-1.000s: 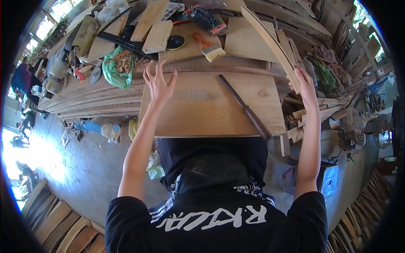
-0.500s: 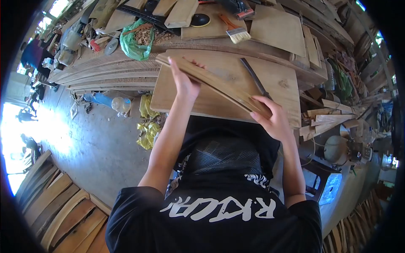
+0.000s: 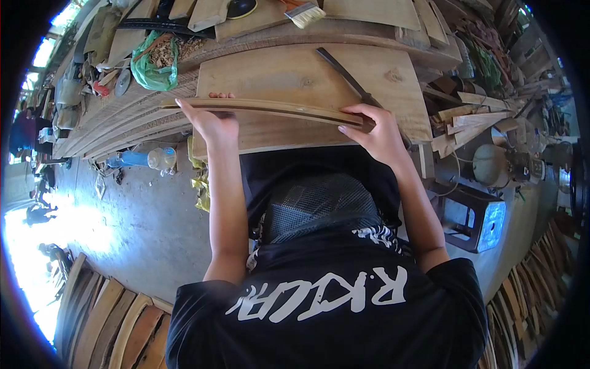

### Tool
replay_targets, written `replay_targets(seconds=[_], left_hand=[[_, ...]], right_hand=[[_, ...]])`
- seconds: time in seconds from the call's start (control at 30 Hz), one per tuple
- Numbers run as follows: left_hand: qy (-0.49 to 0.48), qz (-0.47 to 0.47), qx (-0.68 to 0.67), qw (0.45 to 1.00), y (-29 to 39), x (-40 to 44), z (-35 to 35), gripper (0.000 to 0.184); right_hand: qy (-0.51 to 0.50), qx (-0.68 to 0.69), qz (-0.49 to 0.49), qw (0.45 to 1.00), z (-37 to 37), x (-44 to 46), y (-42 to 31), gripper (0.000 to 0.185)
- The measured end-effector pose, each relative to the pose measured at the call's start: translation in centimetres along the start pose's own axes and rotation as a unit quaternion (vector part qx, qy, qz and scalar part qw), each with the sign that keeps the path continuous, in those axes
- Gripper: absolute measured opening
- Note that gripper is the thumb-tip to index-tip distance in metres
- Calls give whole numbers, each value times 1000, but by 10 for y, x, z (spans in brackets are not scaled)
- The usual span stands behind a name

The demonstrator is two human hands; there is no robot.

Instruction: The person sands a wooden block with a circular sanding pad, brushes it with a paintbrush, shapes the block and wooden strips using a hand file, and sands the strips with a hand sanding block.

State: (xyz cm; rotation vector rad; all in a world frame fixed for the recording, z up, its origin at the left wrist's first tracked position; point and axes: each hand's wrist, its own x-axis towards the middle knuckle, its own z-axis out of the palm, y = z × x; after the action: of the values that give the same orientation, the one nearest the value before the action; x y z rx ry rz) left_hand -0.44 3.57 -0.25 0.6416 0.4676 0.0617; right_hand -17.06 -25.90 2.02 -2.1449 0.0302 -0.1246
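A long, thin, slightly curved wooden strip (image 3: pixel 276 109) with a dark line along its edge is held nearly level above a wide wooden board (image 3: pixel 258 74). Near its left end, my left hand (image 3: pixel 215 123) supports it, with the thumb in front and fingertips showing behind. The right end lies pinched between the thumb and fingers of my right hand (image 3: pixel 378 132). A dark-handled chisel-like tool (image 3: pixel 344 74) rests slantwise on the board, its handle partly hidden behind my right hand.
Behind the board are a paintbrush (image 3: pixel 303 15), a black round disc (image 3: pixel 241 7) and a green plastic bag (image 3: pixel 153 69) of shavings. A metal-framed stool (image 3: pixel 470 218) stands at the right. Wood pieces (image 3: pixel 476 117) lie beyond the board's right edge.
The strip has come down from the upper right and turned nearly level. My left hand, empty and spread a second ago, has taken its left end. The camera view has shifted.
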Motion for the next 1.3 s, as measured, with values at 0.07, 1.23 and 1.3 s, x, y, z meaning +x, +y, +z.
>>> replay_targets(seconds=[0.07, 1.23, 1.3], left_hand=[[0, -10, -24, 1000, 4, -2, -2, 56], [-117, -83, -46, 989, -24, 67, 9, 55], [-102, -50, -40, 993, -20, 75, 5, 63]], right_hand=[[-1, 9, 15, 1000, 2, 0, 2, 38], [-12, -138, 41, 989, -46, -31, -15, 35], [-66, -106, -1, 992, -58, -50, -33, 34]])
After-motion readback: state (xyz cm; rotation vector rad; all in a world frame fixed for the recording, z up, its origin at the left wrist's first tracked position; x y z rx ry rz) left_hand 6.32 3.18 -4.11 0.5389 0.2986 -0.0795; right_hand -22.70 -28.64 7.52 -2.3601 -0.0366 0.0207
